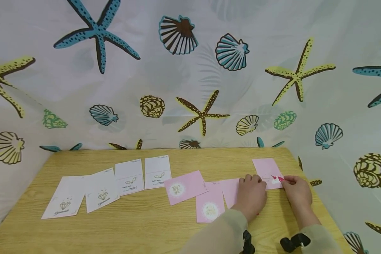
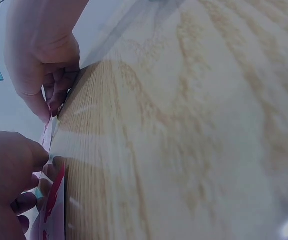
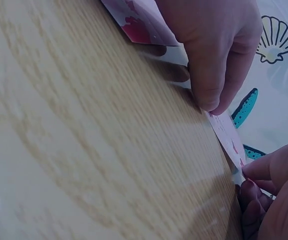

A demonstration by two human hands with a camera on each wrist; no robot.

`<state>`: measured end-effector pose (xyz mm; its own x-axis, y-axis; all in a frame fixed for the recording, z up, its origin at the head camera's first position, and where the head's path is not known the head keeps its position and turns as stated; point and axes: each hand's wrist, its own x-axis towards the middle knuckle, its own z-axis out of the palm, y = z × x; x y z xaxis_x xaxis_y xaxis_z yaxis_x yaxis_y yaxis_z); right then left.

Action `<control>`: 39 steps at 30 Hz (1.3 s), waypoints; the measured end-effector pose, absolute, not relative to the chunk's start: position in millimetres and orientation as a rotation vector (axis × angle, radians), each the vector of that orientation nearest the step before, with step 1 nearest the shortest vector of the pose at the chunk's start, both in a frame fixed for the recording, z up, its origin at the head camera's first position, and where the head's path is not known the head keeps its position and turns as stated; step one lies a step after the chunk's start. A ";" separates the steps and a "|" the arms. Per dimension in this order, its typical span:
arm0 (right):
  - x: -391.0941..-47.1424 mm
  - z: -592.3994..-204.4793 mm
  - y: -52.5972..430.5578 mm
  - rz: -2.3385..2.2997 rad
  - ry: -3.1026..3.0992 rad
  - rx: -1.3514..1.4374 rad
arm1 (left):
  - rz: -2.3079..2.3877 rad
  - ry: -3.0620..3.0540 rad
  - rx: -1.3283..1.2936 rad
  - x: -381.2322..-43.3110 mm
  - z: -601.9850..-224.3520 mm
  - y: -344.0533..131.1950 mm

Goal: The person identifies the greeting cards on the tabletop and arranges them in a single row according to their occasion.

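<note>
On the table (image 1: 130,229), a pink card (image 1: 262,165) lies toward two o'clock. The right hand (image 1: 296,194) pinches it at its four o'clock corner; the left hand (image 1: 251,197) pinches its seven o'clock edge, partly hiding another pink card (image 1: 228,189). White cards (image 1: 126,172) lie toward ten o'clock.

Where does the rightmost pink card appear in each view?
Head: rightmost pink card, right of centre.
Left wrist: card, narrow strip at left, between left hand and right hand.
Right wrist: card, slanted strip at right, between those hands.
Shared landmark: right hand, at card's edge.
</note>
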<state>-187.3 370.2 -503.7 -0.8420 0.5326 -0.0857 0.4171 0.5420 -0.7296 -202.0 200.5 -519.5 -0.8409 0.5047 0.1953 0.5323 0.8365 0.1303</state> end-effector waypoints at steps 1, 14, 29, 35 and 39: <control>-187.1 -503.5 370.0 1.173 -2.634 -0.816 | -0.265 -2.865 -0.817 -201.4 -519.1 200.3; -186.7 -502.2 368.1 1.081 -2.668 -0.793 | -0.179 -2.852 -0.821 -197.4 -517.8 197.8; -187.8 -506.3 367.9 1.031 -2.685 -0.772 | -0.185 -2.853 -0.829 -193.6 -515.5 193.8; -188.4 -507.3 368.6 1.053 -2.685 -0.776 | -0.217 -2.860 -0.831 -193.9 -516.2 194.3; -185.3 -506.2 369.8 1.117 -2.646 -0.775 | -0.296 -2.863 -0.833 -194.0 -510.7 192.7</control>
<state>-185.3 369.8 -506.2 -0.8515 0.5222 -0.0471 0.3979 0.5852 -0.7066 -194.0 192.7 -510.7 -0.8357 0.5140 0.1933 0.5427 0.8269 0.1473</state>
